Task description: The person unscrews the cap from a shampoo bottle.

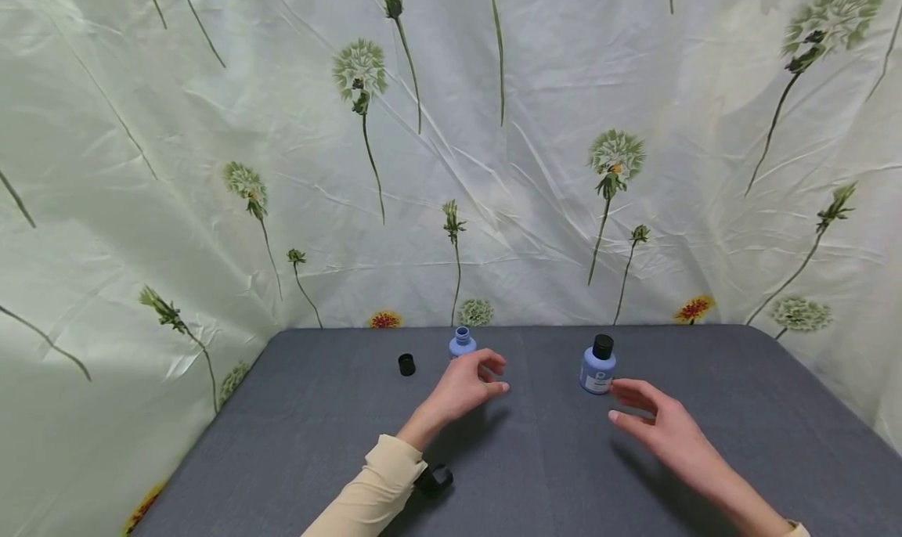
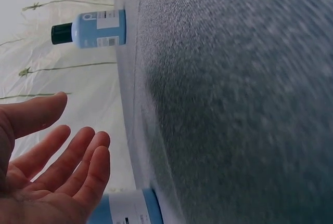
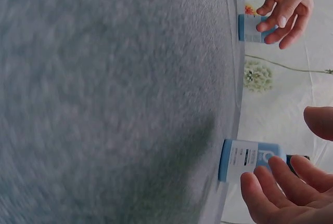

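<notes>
Head view first: nearest to me is a cream sleeve [image 1: 369, 494] on the person's left arm, with a small black device [image 1: 435, 478] lying on the grey table [image 1: 535, 466] just beside the wrist. Further in, the left hand [image 1: 465, 388] hovers above the cloth with its fingers loosely spread and lightly bent, holding nothing. The right hand [image 1: 658, 427] is likewise relaxed and empty, fingers stretched toward the capped bottle [image 1: 597, 367], their tips just beside its base; whether they touch it I cannot tell.

That capped bottle, pale blue with a black top and a white label, stands upright near the table's far edge. To its left, just behind the left hand's fingertips, stands the uncapped bottle [image 1: 462, 342], also blue, its neck bare. A loose black cap [image 1: 406, 365] sits on the table a little further left, apart from both bottles.

From the left wrist camera the palm [image 2: 49, 177] lies open, with the bottle's label close below it. The right wrist camera shows the fingers [image 3: 276, 193] uncurled right next to the capped bottle.

Behind the table hangs a creased pale backdrop [image 1: 535, 153] printed with dandelions.
</notes>
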`<state>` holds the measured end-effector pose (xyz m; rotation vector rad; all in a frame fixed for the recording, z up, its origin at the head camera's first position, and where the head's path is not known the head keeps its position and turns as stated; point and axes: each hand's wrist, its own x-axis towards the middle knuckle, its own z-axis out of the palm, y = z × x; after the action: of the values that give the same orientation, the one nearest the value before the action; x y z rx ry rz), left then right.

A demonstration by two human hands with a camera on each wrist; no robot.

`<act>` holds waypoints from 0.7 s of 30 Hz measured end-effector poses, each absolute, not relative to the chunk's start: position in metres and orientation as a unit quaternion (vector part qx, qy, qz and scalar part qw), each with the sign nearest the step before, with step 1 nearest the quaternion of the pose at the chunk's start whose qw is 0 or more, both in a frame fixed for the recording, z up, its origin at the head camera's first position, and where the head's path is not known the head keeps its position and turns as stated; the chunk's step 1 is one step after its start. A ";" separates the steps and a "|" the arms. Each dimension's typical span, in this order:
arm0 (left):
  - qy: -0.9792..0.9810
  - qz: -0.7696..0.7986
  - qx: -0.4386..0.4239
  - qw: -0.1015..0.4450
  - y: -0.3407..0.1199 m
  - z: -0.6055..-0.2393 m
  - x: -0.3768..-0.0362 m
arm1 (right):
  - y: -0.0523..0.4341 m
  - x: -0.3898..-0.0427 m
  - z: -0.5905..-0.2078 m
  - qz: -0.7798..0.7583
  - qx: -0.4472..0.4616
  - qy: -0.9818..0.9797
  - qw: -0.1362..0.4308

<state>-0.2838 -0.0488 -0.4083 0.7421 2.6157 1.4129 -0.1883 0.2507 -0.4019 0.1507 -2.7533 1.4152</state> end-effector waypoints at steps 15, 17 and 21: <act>0.852 0.456 0.253 0.038 -0.032 -0.411 -0.292 | 0.274 -0.208 -0.398 0.413 0.069 -0.907 0.053; 0.852 0.454 0.256 0.039 -0.029 -0.410 -0.293 | 0.275 -0.210 -0.399 0.412 0.069 -0.907 0.058; 0.852 0.456 0.256 0.032 -0.021 -0.409 -0.298 | 0.278 -0.214 -0.401 0.408 0.064 -0.909 0.064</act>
<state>-0.2985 -0.0212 -0.4089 0.7893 2.6225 1.4045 -0.2145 0.2777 -0.4012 0.1933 -2.7436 1.2310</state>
